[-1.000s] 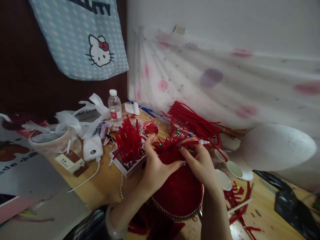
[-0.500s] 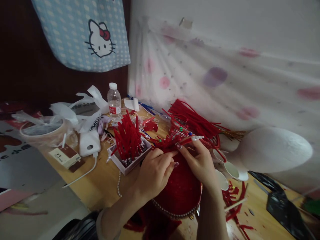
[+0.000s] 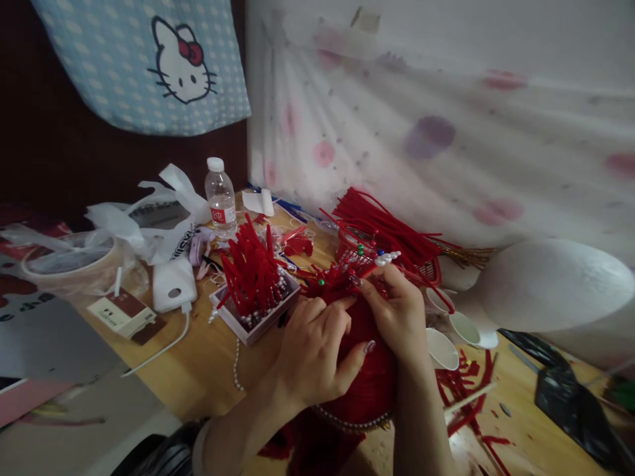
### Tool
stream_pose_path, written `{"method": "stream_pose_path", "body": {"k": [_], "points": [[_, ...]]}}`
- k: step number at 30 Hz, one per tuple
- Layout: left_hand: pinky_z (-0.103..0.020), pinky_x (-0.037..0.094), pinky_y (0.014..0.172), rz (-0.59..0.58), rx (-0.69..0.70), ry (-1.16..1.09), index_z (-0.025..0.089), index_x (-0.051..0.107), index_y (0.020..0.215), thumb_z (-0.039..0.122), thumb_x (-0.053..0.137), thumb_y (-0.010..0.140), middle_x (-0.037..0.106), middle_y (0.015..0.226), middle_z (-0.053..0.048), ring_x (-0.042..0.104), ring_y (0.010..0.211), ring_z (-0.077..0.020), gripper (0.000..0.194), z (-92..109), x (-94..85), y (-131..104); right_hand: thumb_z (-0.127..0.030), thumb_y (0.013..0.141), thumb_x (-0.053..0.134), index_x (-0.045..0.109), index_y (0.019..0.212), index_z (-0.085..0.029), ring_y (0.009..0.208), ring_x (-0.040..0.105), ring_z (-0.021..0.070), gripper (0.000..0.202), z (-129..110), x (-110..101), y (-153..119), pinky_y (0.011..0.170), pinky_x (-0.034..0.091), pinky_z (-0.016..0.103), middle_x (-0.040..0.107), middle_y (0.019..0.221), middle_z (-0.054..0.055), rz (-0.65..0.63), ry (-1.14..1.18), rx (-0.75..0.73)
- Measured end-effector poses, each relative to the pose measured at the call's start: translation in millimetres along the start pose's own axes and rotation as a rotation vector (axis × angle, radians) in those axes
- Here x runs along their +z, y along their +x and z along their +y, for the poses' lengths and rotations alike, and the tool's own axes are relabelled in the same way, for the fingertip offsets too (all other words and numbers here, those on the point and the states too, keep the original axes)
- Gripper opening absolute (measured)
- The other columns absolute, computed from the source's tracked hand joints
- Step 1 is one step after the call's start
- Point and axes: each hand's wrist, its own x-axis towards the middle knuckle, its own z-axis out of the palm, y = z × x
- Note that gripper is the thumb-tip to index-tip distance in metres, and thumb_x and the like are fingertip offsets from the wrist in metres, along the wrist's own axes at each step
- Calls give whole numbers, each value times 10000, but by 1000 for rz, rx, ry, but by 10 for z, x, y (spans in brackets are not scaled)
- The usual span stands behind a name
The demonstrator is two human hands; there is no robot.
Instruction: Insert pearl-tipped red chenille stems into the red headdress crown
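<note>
A red, rounded headpiece-like form (image 3: 364,387) stands in front of me, with a beaded trim along its lower edge. My left hand (image 3: 315,350) lies over its left side, thumb stretched away and index finger reaching to the red decoration on top. At the upper right, my right hand (image 3: 397,314) pinches a red fuzzy stem (image 3: 367,270) tipped with white pearl beads (image 3: 387,258). Green and blue ball-headed pins (image 3: 360,250) stick up by the fingers. What lies under the fingertips is partly hidden.
To the left, a small box (image 3: 248,334) holds red fuzzy stems and pearls. Behind are a water bottle (image 3: 221,198) and a red basket (image 3: 430,271) of stems. White cups (image 3: 442,350), a white foam head (image 3: 555,284) and red scraps (image 3: 473,383) occupy the right.
My left thumb has swung out from the fingers to the right. My right fingers have closed in around the pearl-tipped stem. The whole view has shifted slightly.
</note>
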Motion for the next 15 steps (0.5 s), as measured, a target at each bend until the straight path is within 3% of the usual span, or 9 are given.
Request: {"method": "stream_pose_path", "body": {"k": [7, 15], "points": [[-413, 426, 713, 14, -19, 4, 201, 456, 855, 286, 524, 841, 621, 822, -55, 513, 764, -230, 109, 17, 5, 12, -196, 843, 583, 595, 788, -213, 786, 561, 174, 59, -53, 8, 22, 744, 409, 301, 628, 792, -3, -3, -26, -17], [-424, 438, 758, -17, 19, 17, 220, 436, 858, 249, 548, 822, 669, 1041, -85, 521, 833, -232, 122, -7, -39, 26, -205, 840, 575, 583, 792, -212, 766, 590, 174, 49, -90, -5, 37, 729, 444, 293, 641, 802, 7, -59, 87, 62]]}}
